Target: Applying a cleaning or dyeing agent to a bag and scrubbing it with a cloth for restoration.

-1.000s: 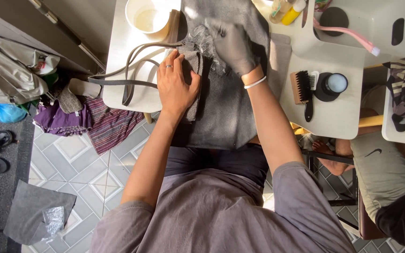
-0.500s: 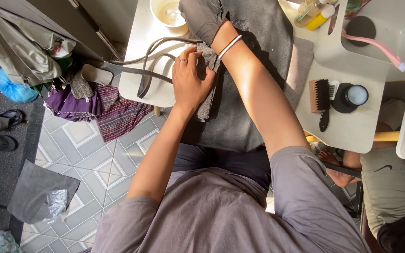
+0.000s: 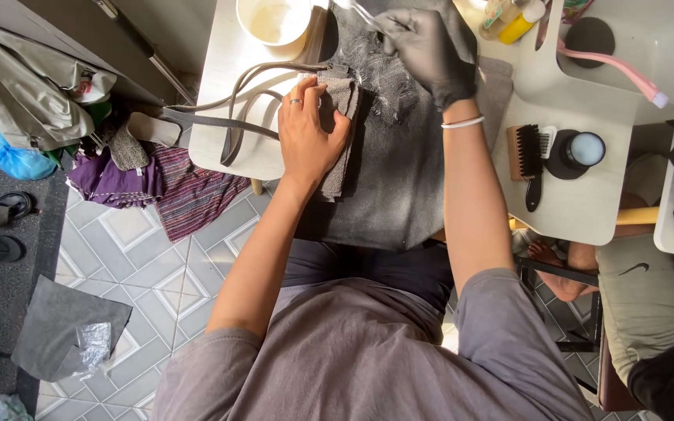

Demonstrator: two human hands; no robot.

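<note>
Head view: left hand, bare w/ a ring, lies flat, fingers spread, pressing a folded grey cloth down on the dark grey bag. Bag sits at centre, draped over the near edge of the white table; its straps trail off toward 9 o'clock. Right hand, in a black glove, at 12 o'clock over the bag's foamy patch, fingers closed round a thin brush handle; bristle end out of frame. White bowl at 11 o'clock, just beside the bag. At 3 o'clock, on a second table: wooden brush and round black tin, well apart from both hands. Pink toothbrush at 2 o'clock.
</note>
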